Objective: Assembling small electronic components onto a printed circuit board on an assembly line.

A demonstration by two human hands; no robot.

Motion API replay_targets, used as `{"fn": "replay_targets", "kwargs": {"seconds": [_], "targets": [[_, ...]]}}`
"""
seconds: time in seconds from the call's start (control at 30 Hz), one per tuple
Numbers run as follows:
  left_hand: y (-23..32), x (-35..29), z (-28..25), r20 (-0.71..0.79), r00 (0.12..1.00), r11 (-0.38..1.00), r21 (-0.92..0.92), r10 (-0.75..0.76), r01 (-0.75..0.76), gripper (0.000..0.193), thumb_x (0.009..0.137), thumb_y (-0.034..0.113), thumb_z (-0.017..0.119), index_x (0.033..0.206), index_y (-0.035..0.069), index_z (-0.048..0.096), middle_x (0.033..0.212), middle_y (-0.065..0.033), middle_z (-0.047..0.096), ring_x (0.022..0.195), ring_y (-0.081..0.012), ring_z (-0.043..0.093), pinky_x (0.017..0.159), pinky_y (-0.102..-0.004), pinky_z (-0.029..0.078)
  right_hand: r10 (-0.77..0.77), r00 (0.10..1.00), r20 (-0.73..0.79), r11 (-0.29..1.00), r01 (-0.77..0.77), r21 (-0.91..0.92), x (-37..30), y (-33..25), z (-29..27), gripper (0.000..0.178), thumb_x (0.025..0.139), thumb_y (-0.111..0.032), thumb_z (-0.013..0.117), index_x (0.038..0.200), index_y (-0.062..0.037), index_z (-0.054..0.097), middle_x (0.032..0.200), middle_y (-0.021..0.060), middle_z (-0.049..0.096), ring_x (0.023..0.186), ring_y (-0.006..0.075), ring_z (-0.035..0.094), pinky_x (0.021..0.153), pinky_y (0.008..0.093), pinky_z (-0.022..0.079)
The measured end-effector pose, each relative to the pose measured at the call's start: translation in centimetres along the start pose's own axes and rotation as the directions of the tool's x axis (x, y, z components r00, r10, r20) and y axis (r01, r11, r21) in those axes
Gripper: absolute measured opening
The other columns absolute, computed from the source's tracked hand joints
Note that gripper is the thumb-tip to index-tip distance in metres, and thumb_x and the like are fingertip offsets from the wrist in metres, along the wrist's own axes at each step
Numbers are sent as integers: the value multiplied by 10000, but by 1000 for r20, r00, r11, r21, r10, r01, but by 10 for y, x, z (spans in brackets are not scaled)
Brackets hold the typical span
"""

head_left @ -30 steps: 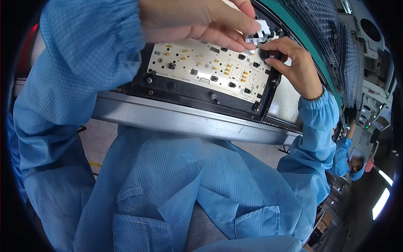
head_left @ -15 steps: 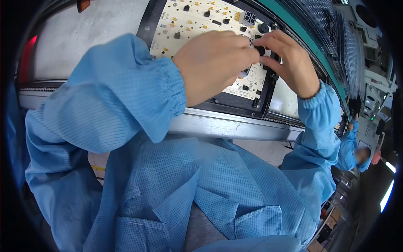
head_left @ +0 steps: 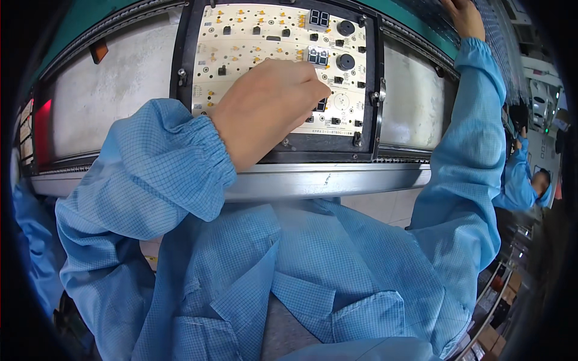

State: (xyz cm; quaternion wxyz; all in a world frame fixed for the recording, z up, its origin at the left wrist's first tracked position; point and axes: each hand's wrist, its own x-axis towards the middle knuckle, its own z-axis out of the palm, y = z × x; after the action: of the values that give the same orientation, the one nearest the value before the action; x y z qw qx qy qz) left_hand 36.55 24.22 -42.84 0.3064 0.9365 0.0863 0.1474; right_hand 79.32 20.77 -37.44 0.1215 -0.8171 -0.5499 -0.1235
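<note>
A cream circuit board panel [head_left: 238, 51] lies in a black carrier frame [head_left: 186, 45]. My left hand [head_left: 274, 99] is over its near part, fingers bent and pressed together at a two-digit display [head_left: 321, 106], which they partly cover. Farther up the panel are two more two-digit displays, an upper one [head_left: 318, 20] and a middle one [head_left: 317, 56]. Beside these stand a round black buzzer [head_left: 346, 28] and a second buzzer [head_left: 345, 62]. My right hand [head_left: 466, 18] is stretched to the upper right, by stacked clear plastic trays [head_left: 497, 45]; the top edge cuts off its fingers.
A metal rail [head_left: 325, 182] runs along the near side of the conveyor line. Pale plates lie left [head_left: 108, 90] and right [head_left: 415, 90] of the carrier. A teal strip [head_left: 96, 18] borders the far side. Another person in blue [head_left: 521, 180] is at the far right.
My right hand has left the panel and reached to the upper right; the buzzer that was at its fingers stands on the board. My left hand has shifted to the nearest display. The view has turned.
</note>
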Motion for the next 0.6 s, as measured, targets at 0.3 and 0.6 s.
{"fn": "replay_targets", "kwargs": {"seconds": [0.3, 0.6], "targets": [[-13, 49, -12, 243, 966, 994, -42, -85, 98, 100, 758, 82, 690, 814, 14, 644, 732, -110, 621, 721, -274, 631, 692, -367, 502, 151, 987, 53, 912, -119, -392, -4, -62, -30, 241, 759, -328, 729, 839, -102, 717, 867, 153, 672, 840, 340, 638, 739, 433, 498], [18, 57, -17, 243, 942, 963, -80, -232, 258, 163, 753, 212, 713, 768, 58, 661, 741, -102, 632, 755, -304, 625, 686, -402, 486, 132, 961, 245, 913, -22, -406, 41, 24, -13, 337, 835, -385, 665, 1057, -131, 656, 1001, 121, 675, 943, 292, 639, 805, 402, 489]]}}
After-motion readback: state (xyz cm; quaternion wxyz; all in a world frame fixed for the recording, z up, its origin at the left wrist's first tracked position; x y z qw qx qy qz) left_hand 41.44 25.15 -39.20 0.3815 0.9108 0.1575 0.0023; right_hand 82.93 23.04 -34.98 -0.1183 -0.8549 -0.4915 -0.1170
